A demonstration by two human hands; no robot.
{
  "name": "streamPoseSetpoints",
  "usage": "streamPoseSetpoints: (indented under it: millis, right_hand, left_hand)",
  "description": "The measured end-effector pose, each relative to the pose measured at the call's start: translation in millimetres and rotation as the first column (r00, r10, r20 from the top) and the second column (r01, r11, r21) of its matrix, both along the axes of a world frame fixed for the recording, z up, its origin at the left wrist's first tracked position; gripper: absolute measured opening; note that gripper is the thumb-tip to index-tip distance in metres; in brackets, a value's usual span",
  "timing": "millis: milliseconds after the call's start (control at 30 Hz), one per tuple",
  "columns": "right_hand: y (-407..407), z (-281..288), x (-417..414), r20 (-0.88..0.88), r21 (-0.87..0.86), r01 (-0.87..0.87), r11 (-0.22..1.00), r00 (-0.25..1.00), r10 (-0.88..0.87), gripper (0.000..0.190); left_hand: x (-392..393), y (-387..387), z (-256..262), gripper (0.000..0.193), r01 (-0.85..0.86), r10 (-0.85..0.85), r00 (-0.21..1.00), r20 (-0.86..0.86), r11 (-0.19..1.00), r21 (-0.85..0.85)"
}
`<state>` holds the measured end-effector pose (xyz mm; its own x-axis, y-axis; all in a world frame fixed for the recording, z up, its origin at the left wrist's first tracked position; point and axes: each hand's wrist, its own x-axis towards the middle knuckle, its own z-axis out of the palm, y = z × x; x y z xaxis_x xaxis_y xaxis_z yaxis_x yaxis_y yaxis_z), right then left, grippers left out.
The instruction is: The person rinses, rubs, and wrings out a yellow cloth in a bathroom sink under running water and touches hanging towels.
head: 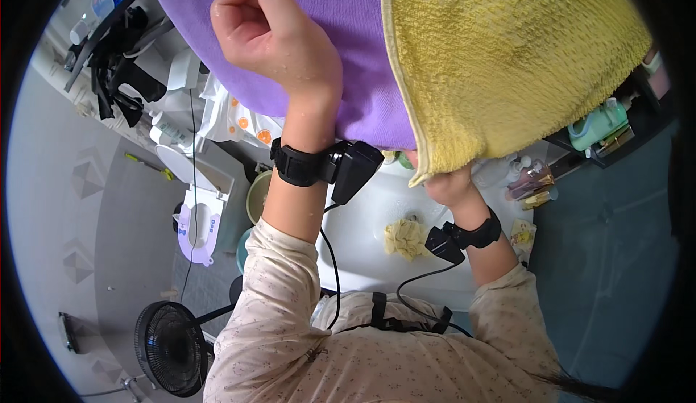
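My left hand (277, 39) is raised at upper left, wet, with its fingers curled and nothing visible in them. Behind it hangs a purple towel (359, 44). A yellow terry towel (505, 60) with a pale hem overlaps the purple one on the right. At its lower edge, my right hand (448, 183) grips the yellow towel, whose fabric partly hides the fingers. Below, a crumpled yellow cloth (405, 238) lies in a white washbasin (359, 251) near the drain. Each wrist wears a black strap with a cabled device.
Bottles (535, 180) stand at the basin's right rear, near a dark shelf with a green bottle (598, 126). At left are a toilet with a child's seat (201, 234), a black fan (171, 348), a basin on the floor (258, 196) and a hanging cable (194, 185).
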<state>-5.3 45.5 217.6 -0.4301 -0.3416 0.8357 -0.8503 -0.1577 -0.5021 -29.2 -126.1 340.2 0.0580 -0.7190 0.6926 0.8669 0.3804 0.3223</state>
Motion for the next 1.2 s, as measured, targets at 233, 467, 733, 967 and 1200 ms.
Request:
streamPoseSetpoints:
  millis: [233,467,733,967,1200]
  right_hand:
    - [-1.4,1.4,-4.1,0.031,0.095,-0.084,0.992,0.996,0.081,0.025]
    - [2.7,-14.5,-9.0,0.139,0.056,-0.093,0.994,0.987,0.084,0.023]
    - [5.7,-10.0,0.5,-0.058,0.118,0.039,0.992,0.998,-0.032,0.022]
    - [13.0,-19.9,-2.9,0.199,0.074,-0.092,0.993,0.977,0.075,0.025]
    - [18.0,-10.4,9.0,-0.197,0.220,0.182,0.958,0.971,-0.139,0.031]
  left_hand:
    - [-0.4,7.9,-1.7,0.004,0.051,-0.050,0.999,0.013,0.999,-0.019]
    - [1.9,7.9,-1.6,0.004,0.040,-0.040,0.999,0.021,0.999,0.014]
    - [2.8,4.6,-0.9,0.004,0.047,-0.047,0.999,0.001,0.999,-0.005]
    - [2.0,5.4,-2.7,0.004,0.048,-0.048,0.999,0.018,0.999,0.008]
    - [-3.5,0.3,-5.9,0.008,-0.096,0.105,0.988,0.113,0.992,-0.085]
